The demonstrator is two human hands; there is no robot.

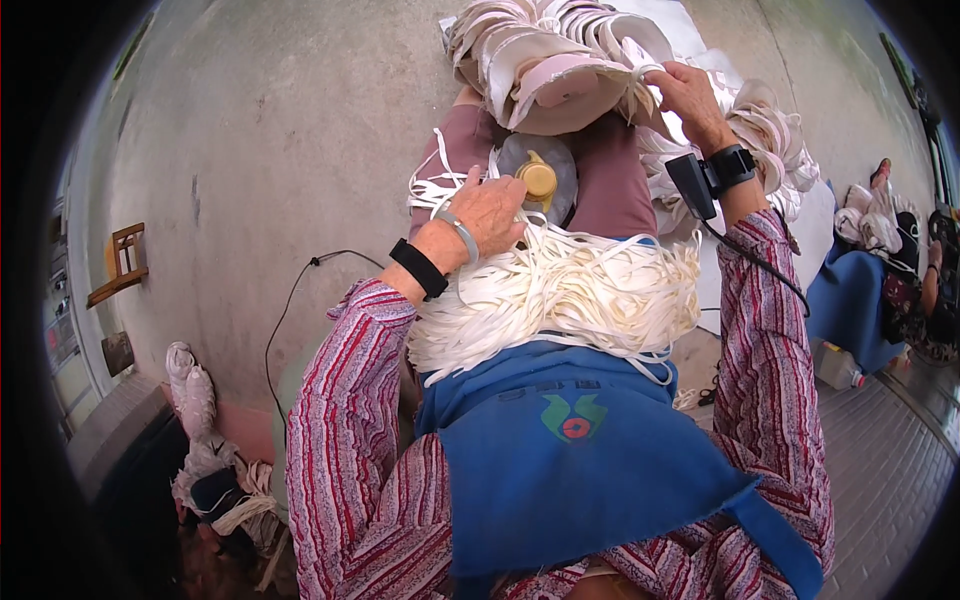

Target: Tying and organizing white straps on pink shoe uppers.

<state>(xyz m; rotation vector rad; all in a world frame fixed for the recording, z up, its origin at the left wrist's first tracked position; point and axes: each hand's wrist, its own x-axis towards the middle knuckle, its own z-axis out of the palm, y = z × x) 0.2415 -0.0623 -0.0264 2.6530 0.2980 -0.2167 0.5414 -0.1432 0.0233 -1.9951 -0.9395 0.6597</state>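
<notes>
A thick bundle of flat white laces lies across my lap on a blue apron. My left hand is over its far left part, fingers curled round laces that trail out on both sides. Just right of its fingertips is a round gold-coloured piece on a grey disc between my thighs. Farther off, my right hand pinches a white lace at the right edge of a stack of curved white-and-pink pieces, which look like shoe uppers. Its fingertips are partly hidden.
More curved white pieces are heaped on a pale sheet to the right. A black cable runs along the floor at left, near a small wooden stool. Another person sits at far right near a plastic jug.
</notes>
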